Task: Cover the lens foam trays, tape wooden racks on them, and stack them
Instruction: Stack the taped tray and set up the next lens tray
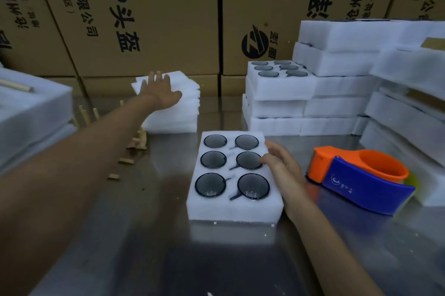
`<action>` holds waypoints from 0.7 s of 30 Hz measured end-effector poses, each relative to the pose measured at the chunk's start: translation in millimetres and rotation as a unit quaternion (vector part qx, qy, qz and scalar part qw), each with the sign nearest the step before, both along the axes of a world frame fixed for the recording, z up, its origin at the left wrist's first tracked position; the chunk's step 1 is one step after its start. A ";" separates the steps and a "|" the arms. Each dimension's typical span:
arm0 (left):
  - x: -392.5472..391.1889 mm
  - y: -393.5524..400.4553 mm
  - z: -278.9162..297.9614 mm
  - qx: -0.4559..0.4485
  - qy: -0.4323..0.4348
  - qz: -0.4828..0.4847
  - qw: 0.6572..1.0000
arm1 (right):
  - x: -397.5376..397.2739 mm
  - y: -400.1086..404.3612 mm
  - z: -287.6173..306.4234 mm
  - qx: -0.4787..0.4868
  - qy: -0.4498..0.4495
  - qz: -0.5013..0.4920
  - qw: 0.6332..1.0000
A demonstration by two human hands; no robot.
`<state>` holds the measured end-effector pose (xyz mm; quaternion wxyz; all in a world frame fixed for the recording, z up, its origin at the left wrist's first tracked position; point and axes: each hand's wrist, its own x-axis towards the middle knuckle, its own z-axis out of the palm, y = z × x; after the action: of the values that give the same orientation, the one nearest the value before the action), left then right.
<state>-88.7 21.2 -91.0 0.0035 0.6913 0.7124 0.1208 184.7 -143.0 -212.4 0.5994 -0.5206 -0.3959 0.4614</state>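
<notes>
Foam tray (234, 209), white and rectangular, lies uncovered on the steel table (149, 235) in the middle of the view, its six round pockets in two columns each holding a dark, grey-tinted lens (210, 185) with a thin stem sticking out toward the lower left. The right hand (280, 168) rests on the tray's right edge, fingers loosely bent, fingertips touching the foam beside the middle right pocket; it grips nothing. Beyond the tray, to its upper left, stands a stack of thin white foam sheets (173, 112), and the left hand (157, 90) lies flat on top of that stack with straight, spread fingers. Left of the tray, small wooden racks (138, 140) are scattered on the table beneath the outstretched left forearm. Right of the tray sits an orange and blue tape dispenser (358, 177). Behind the tray, to the upper right, more foam trays are piled (279, 100), the top one open with lenses showing. Printed cardboard boxes (149, 18) form the wall behind everything.
</notes>
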 end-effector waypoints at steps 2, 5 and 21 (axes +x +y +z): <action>-2.3 0.1 -8.1 -0.010 -0.005 -0.022 1.000 | -0.3 2.9 -2.0 0.000 0.003 -0.011 1.000; -3.0 -11.2 -20.7 0.073 0.031 -0.049 0.996 | -2.0 5.0 -4.5 0.004 0.006 -0.020 1.000; 54.8 -170.3 -24.3 0.295 0.105 -0.196 0.929 | 1.7 -10.4 4.4 -0.013 0.016 -0.006 1.000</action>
<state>-33.9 -149.1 -115.4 -0.2518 0.7959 0.4909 0.2491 186.4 -153.4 -208.0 0.6016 -0.5229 -0.3776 0.4712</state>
